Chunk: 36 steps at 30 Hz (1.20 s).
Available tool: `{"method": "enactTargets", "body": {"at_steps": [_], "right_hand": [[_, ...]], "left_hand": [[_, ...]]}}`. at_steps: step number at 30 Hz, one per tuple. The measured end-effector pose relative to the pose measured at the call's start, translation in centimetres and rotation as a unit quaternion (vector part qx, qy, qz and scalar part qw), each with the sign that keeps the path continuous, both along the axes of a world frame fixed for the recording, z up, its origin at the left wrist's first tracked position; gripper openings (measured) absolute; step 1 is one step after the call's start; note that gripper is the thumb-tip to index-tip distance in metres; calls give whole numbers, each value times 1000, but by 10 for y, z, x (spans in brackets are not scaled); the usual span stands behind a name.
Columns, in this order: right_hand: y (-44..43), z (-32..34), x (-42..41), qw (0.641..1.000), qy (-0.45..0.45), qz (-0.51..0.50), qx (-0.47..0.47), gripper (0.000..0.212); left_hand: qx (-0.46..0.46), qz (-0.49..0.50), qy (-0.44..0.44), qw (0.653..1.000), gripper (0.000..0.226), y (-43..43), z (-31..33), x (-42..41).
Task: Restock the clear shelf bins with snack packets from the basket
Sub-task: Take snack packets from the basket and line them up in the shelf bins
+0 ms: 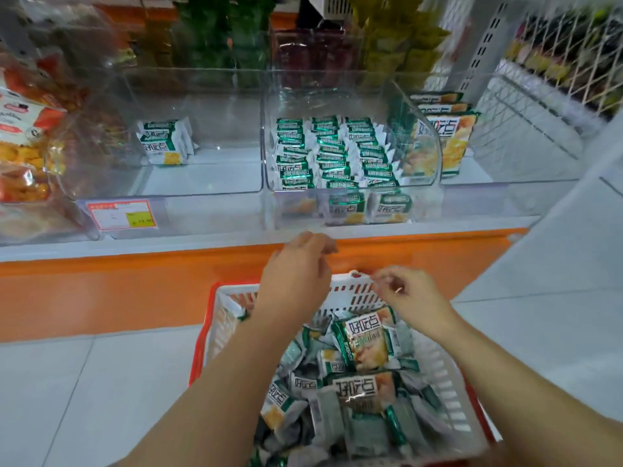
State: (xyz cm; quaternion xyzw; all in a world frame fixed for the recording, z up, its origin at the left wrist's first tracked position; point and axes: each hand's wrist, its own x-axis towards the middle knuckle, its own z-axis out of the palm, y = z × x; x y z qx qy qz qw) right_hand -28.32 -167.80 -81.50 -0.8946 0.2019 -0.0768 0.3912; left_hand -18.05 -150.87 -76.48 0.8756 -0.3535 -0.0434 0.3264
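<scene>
Left hand (296, 274): hovering at centre frame, in front of the orange band (135, 281) of the shelf base, fingers hanging loosely curled and gripping nothing

Right hand (411, 298): hovering just right of centre, over the far rim of the basket, fingers loosely curled with the tips blurred; nothing is showing between them

Basket (357, 291): white slotted walls, red rim, sitting on the pale floor tiles at lower centre, under both forearms

Snack packets (364, 345): green and white, lying heaped and jumbled in the basket, filling most of it

Middle bin (421, 136): clear, standing at centre of the shelf, holding matching packets packed in three neat rows, with two more showing behind its lower front

Left bin (202, 112): clear, standing beside it at centre left, holding a single packet (165, 143) upright near the back

Price label (121, 214): red and yellow, sitting on the shelf edge below the left bin

Orange packets (23, 136): filling the far left edge

Larger packets (451, 139): standing upright just right of the middle bin
</scene>
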Motion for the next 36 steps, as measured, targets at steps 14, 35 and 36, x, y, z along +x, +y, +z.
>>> {"method": "enactTargets", "body": {"at_steps": [14,35,36], "right_hand": [[15,-106,-57,885,441,122,-85,46],[30,-28,-24,863,478,160,-28,64],[29,-13,-20,880,444,170,13,60]], "left_hand": [[408,-46,242,879,56,51,-172,-40],[268,-81,287,916,40,18,-112,-40],[247,-93,287,921,43,14,-94,-37]]}}
